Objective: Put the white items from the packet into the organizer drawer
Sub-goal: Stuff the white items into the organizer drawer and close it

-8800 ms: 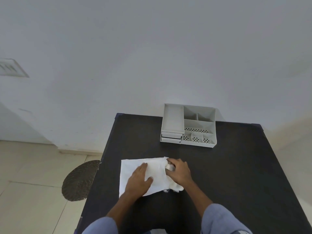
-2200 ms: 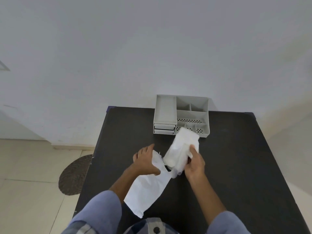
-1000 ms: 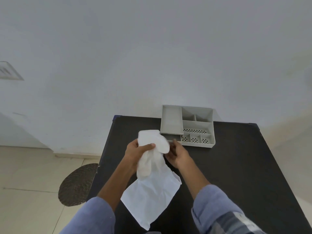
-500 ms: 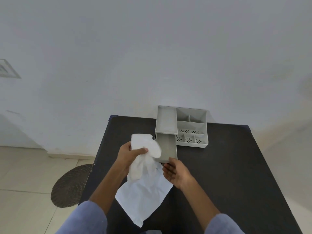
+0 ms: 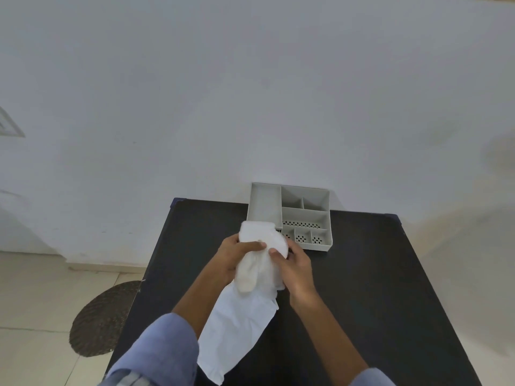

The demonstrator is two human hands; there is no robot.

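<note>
A: Surface and room?
B: Black desk (image 5: 362,288) against a plain white wall (image 5: 250,93); tiled floor (image 5: 33,302) with a round dark mat (image 5: 103,321) at left. Grey organizer (image 5: 305,215) at the far edge.

A: Grip state?
B: Left hand (image 5: 237,253) and right hand (image 5: 295,264) both closed on the white items (image 5: 262,240), held above the desk, just before the organizer. Packet (image 5: 237,330) hanging below.

A: Change since half a second ago?
B: Right hand now on the bundle; drawer hidden behind it.

no readable text, labels, brands or numbers on any visible surface.
</note>
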